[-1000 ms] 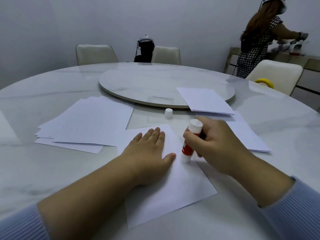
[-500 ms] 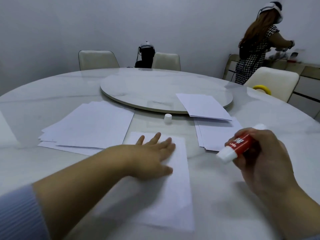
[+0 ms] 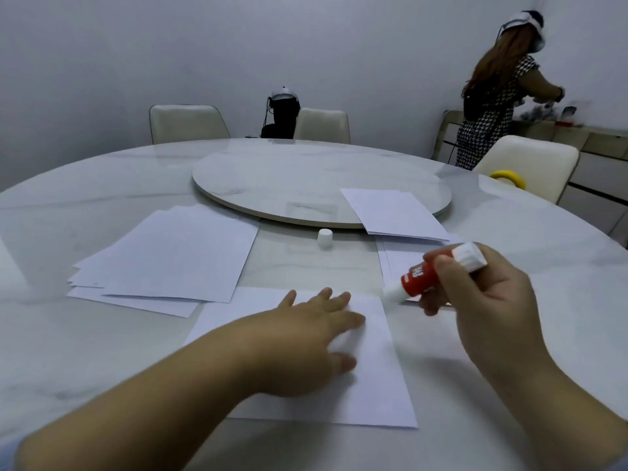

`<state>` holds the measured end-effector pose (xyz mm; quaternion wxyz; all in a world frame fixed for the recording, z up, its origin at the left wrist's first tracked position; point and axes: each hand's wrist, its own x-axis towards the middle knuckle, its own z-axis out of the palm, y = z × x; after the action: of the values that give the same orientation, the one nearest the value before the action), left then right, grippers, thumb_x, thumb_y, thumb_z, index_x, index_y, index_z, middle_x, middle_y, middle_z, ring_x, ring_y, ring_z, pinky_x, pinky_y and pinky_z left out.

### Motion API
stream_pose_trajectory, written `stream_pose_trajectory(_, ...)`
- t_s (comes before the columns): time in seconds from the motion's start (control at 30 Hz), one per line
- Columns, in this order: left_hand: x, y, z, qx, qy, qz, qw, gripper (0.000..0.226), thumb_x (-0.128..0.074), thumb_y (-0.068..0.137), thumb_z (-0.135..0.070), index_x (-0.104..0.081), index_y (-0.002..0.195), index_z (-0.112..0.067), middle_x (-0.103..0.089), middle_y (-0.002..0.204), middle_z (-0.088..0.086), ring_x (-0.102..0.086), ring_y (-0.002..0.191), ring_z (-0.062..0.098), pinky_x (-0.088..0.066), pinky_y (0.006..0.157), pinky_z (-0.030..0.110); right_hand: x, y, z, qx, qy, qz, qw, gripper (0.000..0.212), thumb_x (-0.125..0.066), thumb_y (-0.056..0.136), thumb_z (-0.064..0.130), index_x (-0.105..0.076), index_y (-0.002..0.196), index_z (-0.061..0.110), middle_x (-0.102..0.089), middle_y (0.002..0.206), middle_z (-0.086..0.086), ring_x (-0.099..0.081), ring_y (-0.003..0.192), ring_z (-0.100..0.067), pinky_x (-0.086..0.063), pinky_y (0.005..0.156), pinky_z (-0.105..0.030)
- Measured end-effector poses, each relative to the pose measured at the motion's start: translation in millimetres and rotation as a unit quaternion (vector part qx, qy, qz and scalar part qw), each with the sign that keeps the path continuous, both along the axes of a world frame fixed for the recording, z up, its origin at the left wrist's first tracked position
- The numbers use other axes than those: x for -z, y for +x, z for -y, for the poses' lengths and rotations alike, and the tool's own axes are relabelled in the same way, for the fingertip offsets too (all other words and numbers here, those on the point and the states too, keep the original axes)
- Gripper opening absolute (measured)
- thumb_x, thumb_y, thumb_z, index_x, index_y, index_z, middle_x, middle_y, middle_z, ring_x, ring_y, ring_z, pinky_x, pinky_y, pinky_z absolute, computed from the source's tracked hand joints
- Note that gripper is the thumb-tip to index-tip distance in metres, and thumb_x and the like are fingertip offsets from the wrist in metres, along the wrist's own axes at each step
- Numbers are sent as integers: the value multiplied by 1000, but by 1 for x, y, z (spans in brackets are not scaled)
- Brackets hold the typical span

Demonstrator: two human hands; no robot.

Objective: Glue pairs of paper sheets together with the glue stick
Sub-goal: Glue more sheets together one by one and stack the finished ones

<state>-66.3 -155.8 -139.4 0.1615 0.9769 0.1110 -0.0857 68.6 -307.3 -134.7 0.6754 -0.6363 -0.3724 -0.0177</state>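
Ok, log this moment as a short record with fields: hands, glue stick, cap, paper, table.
left hand: flat on the sheet, fingers spread
right hand: grips the glue stick above the table, tip angled down toward the sheet's far right corner
glue stick: uncapped, red body
cap: upright on the table, beyond the sheet
paper: stack to the left; more sheets on the right, partly on the turntable
table: round, marble-look

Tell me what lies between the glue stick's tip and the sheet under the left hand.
Nothing visible does. The glue stick, gripped in the right hand, points its tip at the sheet by its far right corner, which is bare. The left hand presses the sheet further left.
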Motion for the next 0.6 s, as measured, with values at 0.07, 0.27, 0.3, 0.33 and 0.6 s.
stream_pose_trajectory(0.07, 3, 2, 4, -31, -3, 40, 999, 61, -30, 97, -51, -2, 149, -37, 10, 156, -20, 13, 141, -2, 12, 108, 21, -1, 0, -10, 0, -57, 61, 996, 13, -57, 92, 13, -63, 82, 19, -71, 69, 14, -63, 56, -9, -54, 55, -24)
stream_pose_trajectory(0.27, 19, 3, 12, -23, 72, 41, 996, 65, -24, 97, -52, 7, 150, -31, 13, 157, -14, 13, 143, 3, 6, 118, 30, 3, 4, -25, -7, -169, 124, 978, 13, -54, 84, 36, -60, 80, 26, -71, 75, 11, -65, 67, -10, -56, 66, -40)
stream_pose_trajectory(0.3, 19, 4, 12, -21, 75, 41, 996, 65, -24, 97, -52, 7, 150, -30, 14, 157, -13, 13, 143, 3, 6, 118, 30, 5, 5, -25, -14, -187, 128, 974, 14, -54, 84, 38, -60, 82, 25, -71, 76, 6, -65, 69, -13, -56, 68, -43)
stream_pose_trajectory(0.33, 18, 4, 13, -20, 78, 38, 996, 65, -24, 97, -52, 8, 150, -30, 14, 157, -13, 13, 143, 3, 7, 118, 31, 5, 6, -25, -22, -205, 132, 970, 15, -55, 86, 39, -60, 83, 24, -71, 77, 2, -66, 72, -17, -55, 70, -45)
stream_pose_trajectory(0.6, 17, 5, 13, -25, 76, 28, 996, 66, -24, 97, -52, 9, 150, -31, 15, 157, -14, 13, 143, 4, 7, 118, 29, -1, -11, 2, -69, -216, 141, 964, 22, -52, 76, 40, -62, 72, 21, -69, 72, 3, -59, 57, -14, -51, 53, -39)
